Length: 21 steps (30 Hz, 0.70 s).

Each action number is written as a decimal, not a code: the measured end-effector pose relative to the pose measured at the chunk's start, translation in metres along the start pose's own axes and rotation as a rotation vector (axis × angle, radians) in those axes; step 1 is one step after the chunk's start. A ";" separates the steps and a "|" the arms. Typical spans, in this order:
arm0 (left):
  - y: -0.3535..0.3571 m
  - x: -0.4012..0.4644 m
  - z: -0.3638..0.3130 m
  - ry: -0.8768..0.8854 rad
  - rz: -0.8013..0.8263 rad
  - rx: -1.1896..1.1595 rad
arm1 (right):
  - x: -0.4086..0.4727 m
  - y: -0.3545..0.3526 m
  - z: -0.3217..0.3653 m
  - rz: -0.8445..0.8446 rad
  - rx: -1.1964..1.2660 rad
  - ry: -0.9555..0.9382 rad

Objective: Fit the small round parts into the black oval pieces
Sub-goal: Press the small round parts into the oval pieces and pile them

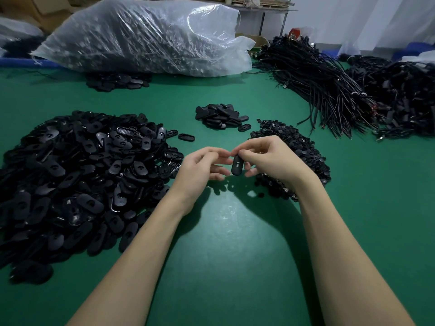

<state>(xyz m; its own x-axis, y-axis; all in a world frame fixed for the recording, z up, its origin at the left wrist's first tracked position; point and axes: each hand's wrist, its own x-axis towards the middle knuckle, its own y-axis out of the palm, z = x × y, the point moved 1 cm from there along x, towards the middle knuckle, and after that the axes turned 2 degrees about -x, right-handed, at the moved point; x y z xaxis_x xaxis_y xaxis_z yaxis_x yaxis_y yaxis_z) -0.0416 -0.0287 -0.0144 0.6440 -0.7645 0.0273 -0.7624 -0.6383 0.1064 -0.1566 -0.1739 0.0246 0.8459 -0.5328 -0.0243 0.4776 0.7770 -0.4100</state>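
My right hand [270,158] pinches one black oval piece [236,167] upright above the green table, its slotted face toward me. My left hand [202,167] is just left of it, fingers curled, fingertips close to the piece; I cannot tell whether they touch it. A large heap of black oval pieces [77,175] lies at my left. A heap of small round parts [296,149] sits under and behind my right hand. A smaller pile of oval pieces [221,116] lies further back in the middle.
A big clear plastic sack [146,36] of dark parts lies across the back of the green table [235,243]. Bundles of black cables [329,83] fill the back right. Two loose ovals [186,137] lie beside the big heap.
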 end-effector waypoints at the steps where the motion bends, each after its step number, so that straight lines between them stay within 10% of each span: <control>1: -0.001 0.000 0.000 0.007 -0.003 0.028 | 0.000 0.000 0.000 0.019 0.011 -0.005; 7: -0.001 0.000 0.005 0.038 0.029 0.118 | -0.004 -0.002 0.003 0.061 0.069 0.022; 12: -0.002 0.002 0.006 0.012 -0.027 0.039 | -0.011 -0.029 0.004 0.056 -0.645 0.078; 21: -0.003 0.002 0.003 -0.035 -0.065 -0.187 | -0.015 -0.029 0.001 0.111 -0.662 0.141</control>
<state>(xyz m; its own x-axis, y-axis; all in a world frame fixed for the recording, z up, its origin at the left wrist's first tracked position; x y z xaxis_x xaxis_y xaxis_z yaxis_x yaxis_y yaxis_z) -0.0383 -0.0282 -0.0182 0.6860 -0.7273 -0.0198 -0.6922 -0.6608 0.2900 -0.1829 -0.1880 0.0375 0.8211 -0.5353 -0.1980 0.1066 0.4848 -0.8681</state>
